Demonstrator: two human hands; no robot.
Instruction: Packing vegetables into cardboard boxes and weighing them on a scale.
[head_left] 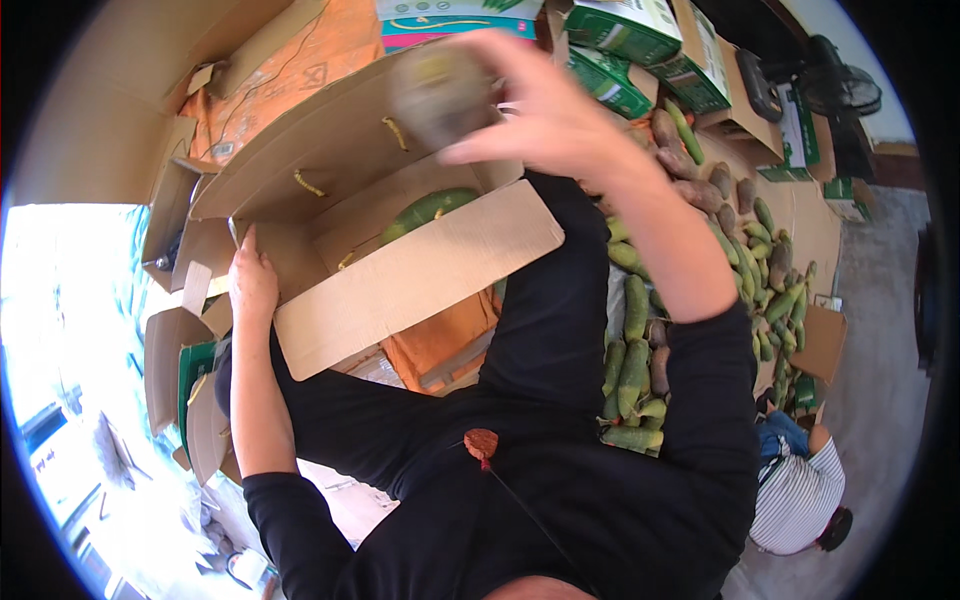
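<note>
My right hand point(530, 110), raised over the far side of an open cardboard box point(420, 285), has its fingers curved round a blurred, roundish grey-green piece of produce point(440, 95) with a yellow-green patch. Motion smears it, so its exact kind does not show. The box lies across my lap, with yellow cord handles point(395, 132) on its far wall. Inside rests a green gourd-like vegetable point(428, 212), partly hidden by the near flap. At the box's left end, my left hand point(252, 275) grips the cardboard edge.
Long green and brownish radish-like vegetables point(635, 370) lie in a heap to my right. Green and white cartons point(620, 40) stand at the far right near a black fan point(842, 90). A person in a striped top point(798, 505) is low at the right. More cardboard boxes point(175, 380) stand left.
</note>
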